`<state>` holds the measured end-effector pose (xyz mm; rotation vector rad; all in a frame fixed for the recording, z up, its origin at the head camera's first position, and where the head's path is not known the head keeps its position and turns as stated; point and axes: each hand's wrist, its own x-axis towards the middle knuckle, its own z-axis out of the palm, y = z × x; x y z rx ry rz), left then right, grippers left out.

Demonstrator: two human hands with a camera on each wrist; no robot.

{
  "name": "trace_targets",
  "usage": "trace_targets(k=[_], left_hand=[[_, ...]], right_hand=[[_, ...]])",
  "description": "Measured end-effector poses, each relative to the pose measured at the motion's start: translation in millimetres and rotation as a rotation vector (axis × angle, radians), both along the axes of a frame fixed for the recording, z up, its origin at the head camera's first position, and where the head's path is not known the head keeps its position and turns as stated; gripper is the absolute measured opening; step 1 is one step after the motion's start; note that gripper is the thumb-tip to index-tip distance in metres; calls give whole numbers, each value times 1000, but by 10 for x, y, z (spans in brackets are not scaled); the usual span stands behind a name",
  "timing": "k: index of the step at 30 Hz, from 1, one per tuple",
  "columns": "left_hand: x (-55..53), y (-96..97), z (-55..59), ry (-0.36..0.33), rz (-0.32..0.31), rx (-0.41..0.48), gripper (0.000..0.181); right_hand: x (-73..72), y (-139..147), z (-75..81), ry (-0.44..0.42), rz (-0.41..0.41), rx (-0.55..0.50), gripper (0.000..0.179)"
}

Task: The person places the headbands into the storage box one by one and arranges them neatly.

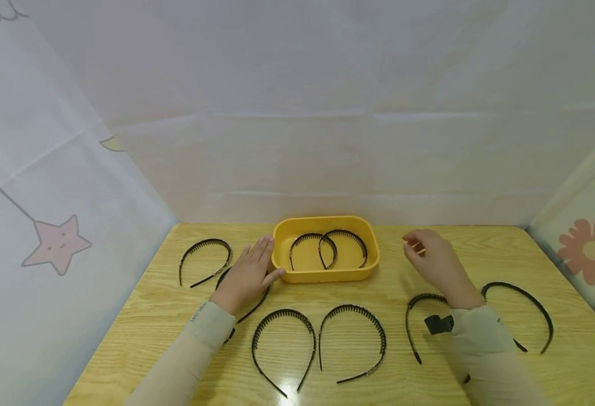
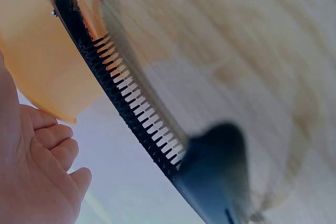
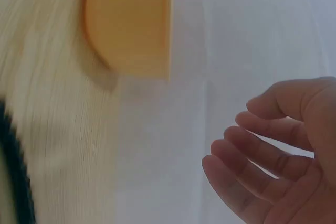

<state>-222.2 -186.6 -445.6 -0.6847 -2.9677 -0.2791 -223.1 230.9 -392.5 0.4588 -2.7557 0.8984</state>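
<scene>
Fingers of the left hand lie straight and flat against the yellow tray's left wall — holding nothing, a toothed headband beneath the wrist. Right hand hovers right of the tray, fingers loosely curled, empty. Two headbands lie inside the tray.

Both forearms, in pale sleeves, reach forward. The left hand lies flat, palm down, fingers straight and together, thumb spread to the side. The right hand is raised, fingers loosely curled inward, gripping nothing.
</scene>
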Motion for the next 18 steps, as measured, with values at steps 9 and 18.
trace_targets(k=[9,18], left_hand=[[4,-24,-19,-7,2,10,86],[-16,-11,-30,-3,7,-11,86]], right_hand=[[40,474,-39,-34,115,261,31],[98,934,-133,-74,122,331,36]])
